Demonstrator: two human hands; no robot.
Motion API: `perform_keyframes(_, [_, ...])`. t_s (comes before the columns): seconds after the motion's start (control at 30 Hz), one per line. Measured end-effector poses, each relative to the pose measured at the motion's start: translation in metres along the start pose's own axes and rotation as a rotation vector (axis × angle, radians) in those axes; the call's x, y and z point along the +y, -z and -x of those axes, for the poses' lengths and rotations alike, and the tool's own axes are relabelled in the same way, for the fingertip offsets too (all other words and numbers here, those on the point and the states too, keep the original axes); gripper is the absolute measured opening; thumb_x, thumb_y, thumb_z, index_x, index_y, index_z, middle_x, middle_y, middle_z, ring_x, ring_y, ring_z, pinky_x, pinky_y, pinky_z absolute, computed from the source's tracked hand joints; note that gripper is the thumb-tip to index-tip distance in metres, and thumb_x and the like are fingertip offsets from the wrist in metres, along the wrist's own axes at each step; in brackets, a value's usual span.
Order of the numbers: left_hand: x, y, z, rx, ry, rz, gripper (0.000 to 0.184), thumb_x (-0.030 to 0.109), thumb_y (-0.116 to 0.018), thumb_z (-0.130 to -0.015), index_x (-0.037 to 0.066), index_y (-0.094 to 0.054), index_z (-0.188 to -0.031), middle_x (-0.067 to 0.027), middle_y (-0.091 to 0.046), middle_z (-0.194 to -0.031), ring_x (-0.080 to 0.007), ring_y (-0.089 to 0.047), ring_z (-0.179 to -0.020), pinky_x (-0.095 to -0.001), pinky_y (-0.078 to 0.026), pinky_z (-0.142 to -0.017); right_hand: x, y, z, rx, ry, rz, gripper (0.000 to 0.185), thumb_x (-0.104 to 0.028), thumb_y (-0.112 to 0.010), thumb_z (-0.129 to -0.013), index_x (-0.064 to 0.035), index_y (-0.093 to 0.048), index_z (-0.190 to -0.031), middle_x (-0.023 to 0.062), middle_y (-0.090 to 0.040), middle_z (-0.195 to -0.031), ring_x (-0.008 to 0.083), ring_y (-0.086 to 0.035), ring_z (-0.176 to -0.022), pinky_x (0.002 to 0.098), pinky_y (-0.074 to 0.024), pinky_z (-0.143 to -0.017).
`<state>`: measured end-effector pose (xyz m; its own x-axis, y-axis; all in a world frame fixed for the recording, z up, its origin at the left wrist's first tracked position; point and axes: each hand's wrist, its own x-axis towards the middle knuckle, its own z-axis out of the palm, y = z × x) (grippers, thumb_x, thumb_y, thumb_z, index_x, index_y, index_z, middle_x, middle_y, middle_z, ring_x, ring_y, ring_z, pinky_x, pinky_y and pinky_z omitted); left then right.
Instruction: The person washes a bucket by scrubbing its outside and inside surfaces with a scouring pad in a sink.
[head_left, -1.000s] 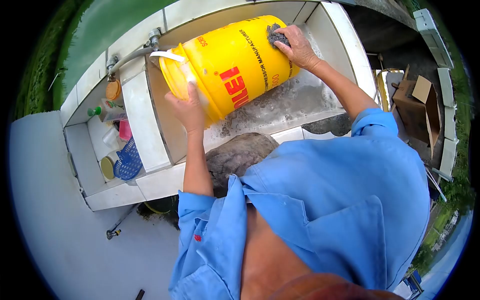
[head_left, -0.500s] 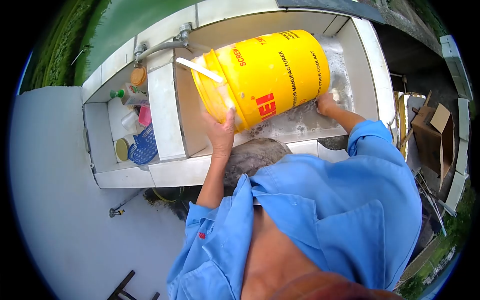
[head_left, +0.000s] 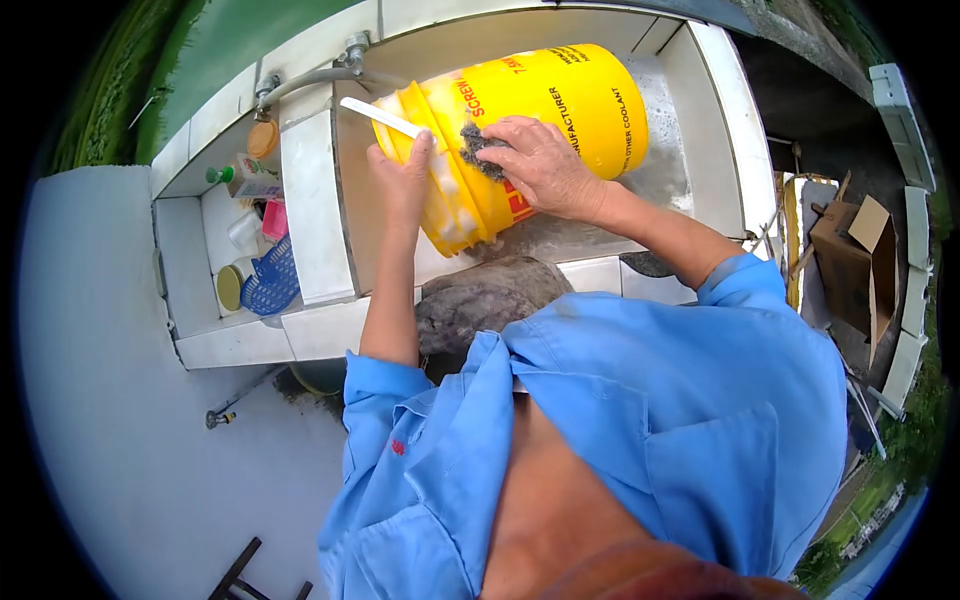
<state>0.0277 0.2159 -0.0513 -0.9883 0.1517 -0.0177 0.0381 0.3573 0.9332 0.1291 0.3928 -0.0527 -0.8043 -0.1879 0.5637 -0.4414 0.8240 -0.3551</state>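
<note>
A yellow plastic bucket (head_left: 590, 110) with printed lettering lies on its side in the tiled sink (head_left: 712, 120), its rim end toward the left. Soap suds cling to the bucket near the rim. My left hand (head_left: 402, 182) grips the rim, close to the white bar-like handle grip (head_left: 380, 117). In my right hand (head_left: 550, 170) is a dark grey scouring pad (head_left: 478, 155), pressed against the bucket's side just behind the rim. The fingers of this hand curl over the pad and hide part of it.
A tap with a grey hose (head_left: 310, 80) is on the back ledge. The left compartment holds a green-capped bottle (head_left: 250, 178), a blue plastic basket (head_left: 272, 278) and a lidded jar (head_left: 229, 287). A grey, stone-like thing (head_left: 490, 298) sits at the front edge; a cardboard box (head_left: 850, 255) stands right.
My right hand has come up from the sink floor onto the bucket's side with the scouring pad. My left hand has moved up along the rim toward the handle.
</note>
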Motion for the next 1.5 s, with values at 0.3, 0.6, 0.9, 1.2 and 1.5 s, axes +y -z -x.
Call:
perform_keyframes(0.3, [-0.035, -0.021, 0.055, 0.103, -0.129, 0.055, 0.06, 0.029, -0.077, -0.067, -0.002, -0.04, -0.102, -0.0204, -0.054, -0.1, -0.0283, -0.056, -0.092, -0.0348, -0.046, -0.079, 0.168, 0.04, 0.022, -0.029, -0.516, 0.366, 0.02, -0.012, -0.049, -0.085, -0.0093, -0.059, -0.102, 0.0083, -0.052, -0.109, 0.0263, -0.047, -0.103, 0.0373, -0.0377, -0.092])
perform_keyframes(0.6, [-0.035, -0.017, 0.087, 0.066, -0.181, -0.06, 0.058, 0.025, -0.078, -0.067, 0.0, -0.039, -0.102, -0.0173, -0.055, -0.093, -0.0281, -0.057, -0.087, -0.0347, -0.046, -0.076, 0.0, -0.032, -0.022, 0.042, -0.041, 0.126, 0.018, -0.012, -0.053, -0.076, -0.0085, -0.06, -0.092, 0.007, -0.053, -0.105, 0.0254, -0.049, -0.101, 0.04, -0.0382, -0.085])
perform_keyframes(0.9, [-0.055, -0.02, 0.084, 0.071, -0.289, -0.224, 0.052, 0.033, -0.07, -0.072, 0.0, -0.037, -0.095, -0.0256, -0.059, -0.076, -0.0428, -0.059, -0.071, -0.0454, -0.048, -0.06, 0.115, -0.09, -0.14, -0.409, -0.492, -0.02, 0.029, -0.019, -0.043, -0.082, -0.0067, -0.059, -0.102, 0.0156, -0.056, -0.108, 0.0353, -0.052, -0.1, 0.0418, -0.0418, -0.087])
perform_keyframes(1.2, [-0.046, -0.023, 0.08, 0.092, -0.168, -0.313, 0.049, 0.031, -0.069, -0.075, -0.001, -0.037, -0.095, -0.027, -0.059, -0.079, -0.0427, -0.059, -0.075, -0.0446, -0.047, -0.064, 0.049, -0.058, -0.099, -0.232, -0.183, -0.003, 0.019, -0.012, -0.05, -0.079, -0.0056, -0.058, -0.095, 0.0143, -0.055, -0.104, 0.0334, -0.051, -0.097, 0.0406, -0.0414, -0.084])
perform_keyframes(1.5, [-0.03, 0.001, 0.05, -0.06, -0.211, -0.383, 0.051, 0.034, -0.067, -0.076, -0.002, -0.035, -0.095, -0.0279, -0.059, -0.082, -0.043, -0.059, -0.075, -0.0454, -0.047, -0.064, -0.009, -0.015, 0.046, -0.059, -0.091, -0.074, 0.024, 0.001, -0.059, -0.07, -0.0061, -0.057, -0.092, 0.0102, -0.053, -0.098, 0.0286, -0.049, -0.094, 0.036, -0.0381, -0.082])
